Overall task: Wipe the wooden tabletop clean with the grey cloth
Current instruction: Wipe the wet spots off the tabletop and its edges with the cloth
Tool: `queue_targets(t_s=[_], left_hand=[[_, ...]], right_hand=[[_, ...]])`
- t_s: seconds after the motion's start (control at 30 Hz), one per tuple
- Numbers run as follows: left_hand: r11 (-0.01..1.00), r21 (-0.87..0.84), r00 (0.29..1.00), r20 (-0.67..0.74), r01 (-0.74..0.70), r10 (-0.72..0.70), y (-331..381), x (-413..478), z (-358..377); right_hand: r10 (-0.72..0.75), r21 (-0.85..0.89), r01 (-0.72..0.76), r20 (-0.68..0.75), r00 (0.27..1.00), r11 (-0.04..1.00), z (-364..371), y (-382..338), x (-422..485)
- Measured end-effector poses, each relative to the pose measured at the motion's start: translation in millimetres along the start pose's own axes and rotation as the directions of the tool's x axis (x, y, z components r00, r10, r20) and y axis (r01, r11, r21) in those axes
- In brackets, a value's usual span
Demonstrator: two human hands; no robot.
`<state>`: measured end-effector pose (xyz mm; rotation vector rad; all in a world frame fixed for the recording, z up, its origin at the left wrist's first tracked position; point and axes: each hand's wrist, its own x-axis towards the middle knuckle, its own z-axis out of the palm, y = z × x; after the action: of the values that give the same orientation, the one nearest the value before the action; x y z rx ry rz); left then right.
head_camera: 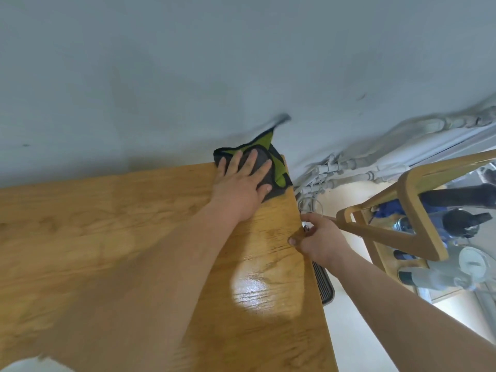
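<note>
The wooden tabletop [112, 224] fills the lower left and runs back to a grey wall. At its far right corner lies the grey cloth [271, 163] with green panels, one tip bunched up against the wall. My left hand [243, 183] presses flat on the cloth with fingers spread. My right hand [319, 237] grips the table's right edge, thumb on top and fingers curled below. A bright glare patch sits on the wood near the right edge.
The grey wall [188, 76] stands directly behind the table. A wooden chair frame [413, 208] stands to the right over bottles and clutter on the floor. White pipes [349, 167] run along the wall base, and a dark ribbed item [323, 283] lies below the table edge.
</note>
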<state>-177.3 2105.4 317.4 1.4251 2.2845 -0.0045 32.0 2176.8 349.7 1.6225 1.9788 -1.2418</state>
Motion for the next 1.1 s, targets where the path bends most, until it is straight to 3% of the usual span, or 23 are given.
queue_targets(t_s=[0.1,0.2,0.27,0.33,0.47,0.53,0.6,0.67,0.7,0.77,0.87,0.93,1.0,1.07,1.1], left_hand=[[0.997,-0.064,0.997,-0.057,0.049,-0.053,23,-17,16],[0.997,-0.074,0.994,-0.112,-0.014,0.005,45,-45,37],[0.995,-0.053,0.988,-0.127,-0.090,0.082,55,-63,45],[0.985,0.005,0.979,-0.110,-0.172,0.171,65,-82,51],[0.883,0.105,0.888,0.017,-0.458,0.459,58,-123,63],[0.837,0.128,0.846,0.045,-0.532,0.531,27,-124,54],[0.890,0.136,0.900,0.033,-0.436,0.436,-10,-109,38],[0.983,0.102,0.988,-0.008,-0.151,0.152,-55,-94,21],[0.998,0.061,0.999,-0.034,0.010,-0.007,-79,-92,13],[0.972,-0.021,0.970,-0.060,0.233,-0.234,-116,-100,6],[0.945,-0.060,0.943,-0.066,0.321,-0.325,-118,-136,18],[0.971,-0.035,0.967,-0.087,0.235,-0.237,-97,-168,37],[1.000,-0.001,0.998,-0.054,0.020,-0.020,-93,-200,54],[0.981,0.051,0.982,0.014,-0.187,0.186,-120,-213,49],[0.972,0.081,0.976,0.023,-0.220,0.219,-136,-209,43]], right_hand=[[-0.009,-0.055,0.008,-0.024,1.000,0.998,-3,1,-4],[0.018,-0.018,-0.021,-0.112,0.994,1.000,-9,15,-14],[0.011,0.152,0.017,-0.176,0.984,0.988,-16,27,-20],[0.002,0.197,0.048,-0.245,0.970,0.979,-22,32,-26],[-0.080,0.074,0.108,-0.309,0.948,0.991,-17,12,-33],[-0.166,-0.044,0.160,-0.297,0.940,0.986,-5,-4,-38],[-0.247,-0.166,0.213,-0.223,0.943,0.963,9,-18,-44],[-0.318,-0.287,0.275,-0.118,0.940,0.918,24,-29,-52],[-0.343,-0.332,0.301,-0.074,0.937,0.894,32,-34,-55],[-0.378,-0.422,0.339,-0.008,0.926,0.841,48,-45,-61],[-0.402,-0.535,0.375,0.071,0.913,0.757,70,-63,-66],[-0.375,-0.605,0.358,0.104,0.921,0.711,83,-72,-67],[-0.356,-0.662,0.332,0.105,0.929,0.672,93,-76,-68],[-0.361,-0.682,0.312,0.074,0.930,0.662,100,-76,-68],[-0.366,-0.681,0.308,0.062,0.928,0.665,101,-75,-67]])
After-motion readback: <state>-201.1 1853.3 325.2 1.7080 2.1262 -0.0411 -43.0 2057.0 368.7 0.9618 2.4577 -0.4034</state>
